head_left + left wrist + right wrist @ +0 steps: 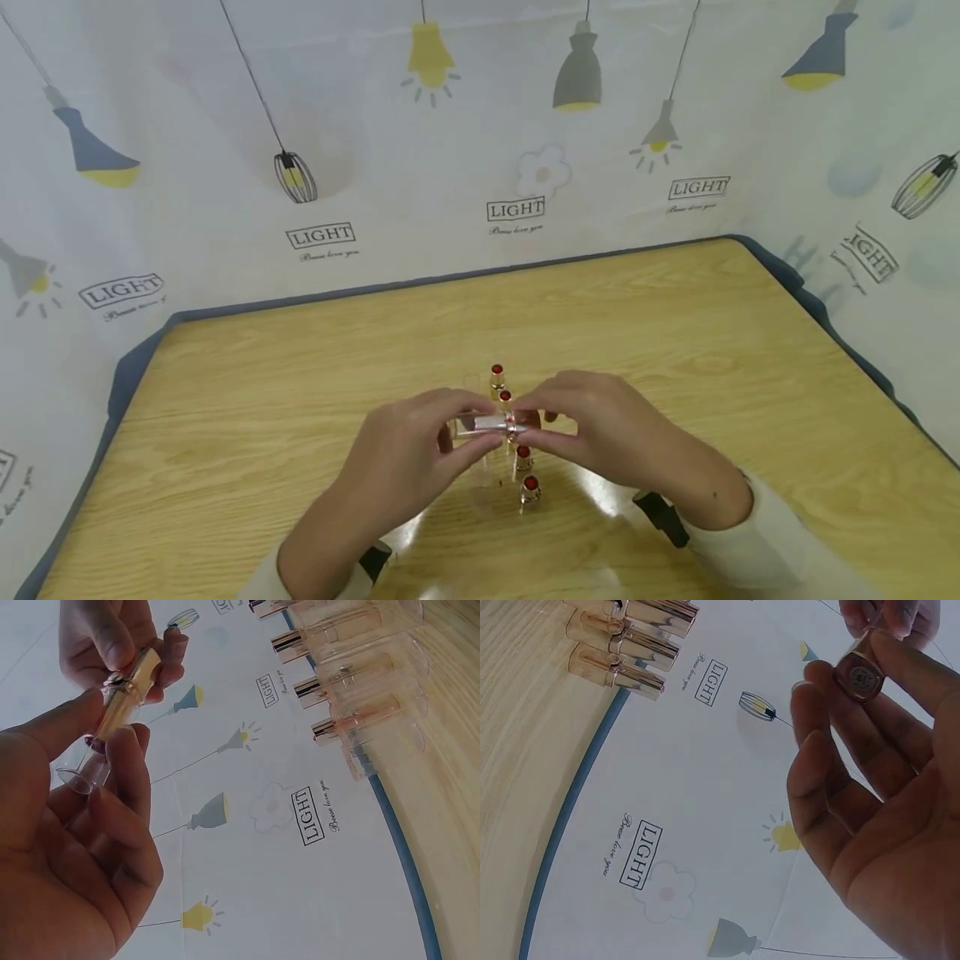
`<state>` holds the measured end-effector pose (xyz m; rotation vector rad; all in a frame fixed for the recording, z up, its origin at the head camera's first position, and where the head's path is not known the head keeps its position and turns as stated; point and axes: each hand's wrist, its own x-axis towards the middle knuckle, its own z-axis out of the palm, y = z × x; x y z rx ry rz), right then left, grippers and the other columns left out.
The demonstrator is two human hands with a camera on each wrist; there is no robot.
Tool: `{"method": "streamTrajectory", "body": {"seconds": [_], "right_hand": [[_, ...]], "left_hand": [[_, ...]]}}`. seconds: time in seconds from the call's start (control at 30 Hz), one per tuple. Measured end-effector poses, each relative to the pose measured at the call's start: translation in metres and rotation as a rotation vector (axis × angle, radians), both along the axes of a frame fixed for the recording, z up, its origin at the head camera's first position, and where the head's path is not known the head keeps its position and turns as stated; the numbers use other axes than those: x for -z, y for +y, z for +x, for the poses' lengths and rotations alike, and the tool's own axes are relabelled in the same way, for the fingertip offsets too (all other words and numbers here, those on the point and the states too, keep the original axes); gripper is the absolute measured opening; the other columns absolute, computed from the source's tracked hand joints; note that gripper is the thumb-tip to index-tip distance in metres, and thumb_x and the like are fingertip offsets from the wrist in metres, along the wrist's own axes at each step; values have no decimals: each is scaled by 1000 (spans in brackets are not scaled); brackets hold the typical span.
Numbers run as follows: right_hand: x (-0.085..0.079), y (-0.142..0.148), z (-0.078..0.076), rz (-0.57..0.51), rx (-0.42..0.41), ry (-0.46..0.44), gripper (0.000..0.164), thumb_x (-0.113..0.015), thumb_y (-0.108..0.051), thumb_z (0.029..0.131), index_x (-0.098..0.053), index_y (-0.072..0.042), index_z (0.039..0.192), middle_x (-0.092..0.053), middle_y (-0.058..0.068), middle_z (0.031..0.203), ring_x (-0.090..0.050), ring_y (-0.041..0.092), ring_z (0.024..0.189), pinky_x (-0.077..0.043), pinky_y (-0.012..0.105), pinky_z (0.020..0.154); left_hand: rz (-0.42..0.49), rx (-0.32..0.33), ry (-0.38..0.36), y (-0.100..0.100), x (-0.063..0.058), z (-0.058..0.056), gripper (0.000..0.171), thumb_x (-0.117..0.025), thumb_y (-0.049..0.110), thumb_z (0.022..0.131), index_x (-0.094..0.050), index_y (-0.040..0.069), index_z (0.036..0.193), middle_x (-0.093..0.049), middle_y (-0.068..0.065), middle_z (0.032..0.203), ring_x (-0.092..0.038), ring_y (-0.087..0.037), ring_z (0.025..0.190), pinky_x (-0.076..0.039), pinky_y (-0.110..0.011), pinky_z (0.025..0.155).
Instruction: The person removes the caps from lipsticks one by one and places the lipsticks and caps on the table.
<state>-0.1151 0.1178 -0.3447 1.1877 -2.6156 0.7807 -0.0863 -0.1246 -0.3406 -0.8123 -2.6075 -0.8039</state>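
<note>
A lipstick tube (pixel 491 423) is held level between both hands above the table. My left hand (pixel 408 437) pinches its clear end between thumb and fingers. My right hand (pixel 618 425) grips the other end, where the right wrist view shows a squarish base (pixel 861 678) with a round label. In the left wrist view, the tube's middle (pixel 127 694) looks gold and shiny. Under and around the hands, several similar lipstick tubes with red tops stand upright in a row, the nearest one (pixel 530 487) closest to me. The hands partly hide that row.
The tubes stand on a wood-grain table (pixel 300 358) with a dark blue edge. Faint clear plastic pieces (pixel 416 731) show at the row's lower ends. A white cloth backdrop (pixel 450 167) printed with lamps rises behind the table and at its sides.
</note>
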Motion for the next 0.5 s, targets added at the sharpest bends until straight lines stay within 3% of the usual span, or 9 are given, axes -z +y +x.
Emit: {"method": "streamTrajectory", "body": {"seconds": [0.2, 0.5], "right_hand": [[-1, 7, -8, -3, 52, 11, 19, -78, -26, 88, -75, -17, 105, -72, -10, 92, -64, 5, 81, -52, 23, 68], [2, 13, -15, -21, 95, 17, 20, -76, -25, 90, -74, -16, 107, -71, -10, 93, -65, 7, 83, -54, 25, 68]], "left_hand": [[18, -93, -16, -6, -2, -4, 27, -79, 35, 86, -73, 21, 108, -73, 9, 85, -55, 5, 59, -44, -14, 53], [39, -229, -238, -15, 7, -20, 22, -69, 42, 94, -71, 26, 110, -61, 6, 97, -46, -7, 64, -42, -24, 55]]}}
